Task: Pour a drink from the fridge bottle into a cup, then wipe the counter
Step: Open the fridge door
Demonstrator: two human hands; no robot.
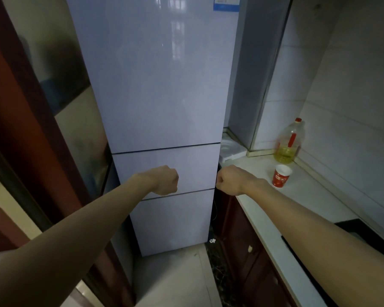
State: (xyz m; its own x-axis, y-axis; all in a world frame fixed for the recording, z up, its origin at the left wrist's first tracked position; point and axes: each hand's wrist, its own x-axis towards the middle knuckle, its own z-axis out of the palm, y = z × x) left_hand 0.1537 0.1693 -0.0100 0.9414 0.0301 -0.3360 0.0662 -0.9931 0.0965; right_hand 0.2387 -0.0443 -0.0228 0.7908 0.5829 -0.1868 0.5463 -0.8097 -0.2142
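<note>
Nothing was really readable. The fridge [155, 85] had a blue-and-white sticker [226, 3] at its top right corner, way too blurry, and the red paper cup [281, 176] on the counter [308, 196] showed only smudgy white print.

Head-worn view, forward and down, close before the fridge [164, 85]

One pale-blue glossy three-door fridge [155, 85], one red-and-white paper cup [281, 176], one clear red-capped plastic oil bottle [289, 142], one pale worktop [308, 196], two hands: left hand [165, 181], right hand [229, 180].
</note>
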